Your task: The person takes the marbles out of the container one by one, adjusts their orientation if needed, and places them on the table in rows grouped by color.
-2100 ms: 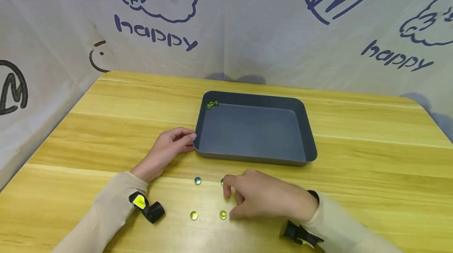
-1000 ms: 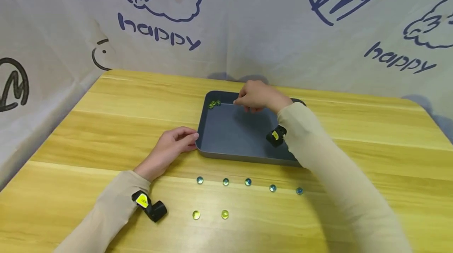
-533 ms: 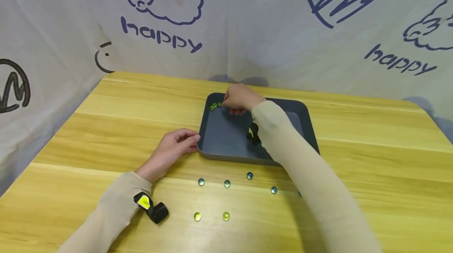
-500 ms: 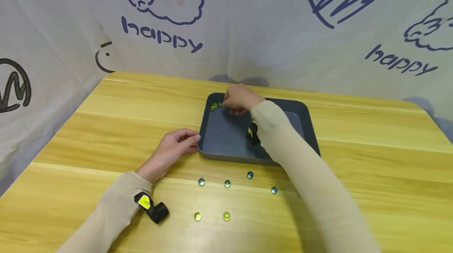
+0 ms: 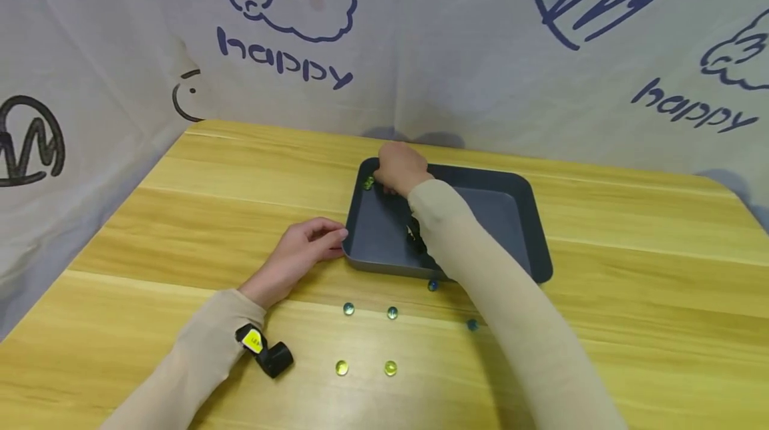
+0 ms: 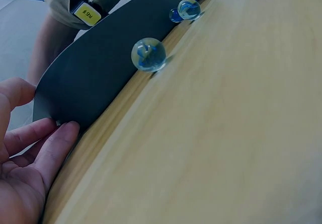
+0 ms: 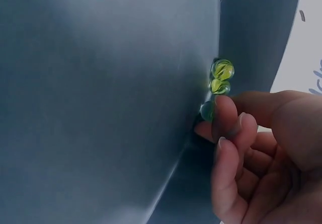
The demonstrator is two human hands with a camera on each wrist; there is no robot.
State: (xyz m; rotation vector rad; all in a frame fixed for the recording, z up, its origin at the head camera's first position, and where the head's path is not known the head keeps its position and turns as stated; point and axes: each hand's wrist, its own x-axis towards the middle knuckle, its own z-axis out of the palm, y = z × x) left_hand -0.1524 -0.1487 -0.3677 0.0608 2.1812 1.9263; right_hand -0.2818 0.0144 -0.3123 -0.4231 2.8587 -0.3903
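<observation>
A shallow dark grey tray (image 5: 381, 240) lies on the wooden table. At its near left corner my left hand (image 5: 300, 250) touches the outer wall with relaxed thumb and fingers. My right hand (image 5: 401, 166) reaches into the far left corner, fingers curled. In the right wrist view, its thumb and forefinger pinch a greenish-blue marble (image 7: 207, 111), partly hidden by the thumb. Beside it, yellow-green marbles (image 7: 220, 86) lie against the tray wall. Several blue marbles (image 5: 392, 313) lie on the table before the tray; one blue marble (image 5: 433, 285) is close to its front wall.
Two yellow marbles (image 5: 391, 368) lie nearer to me on the wooden table (image 5: 180, 236). A white cloth (image 5: 480, 83) with drawings hangs behind the table. The right sleeve (image 5: 480, 263) crosses the tray and front rim, hiding part of the table.
My right hand has moved from above the table into the tray, then left to the corner marbles. One blue marble has rolled toward the tray's front wall. My left hand has stayed in place.
</observation>
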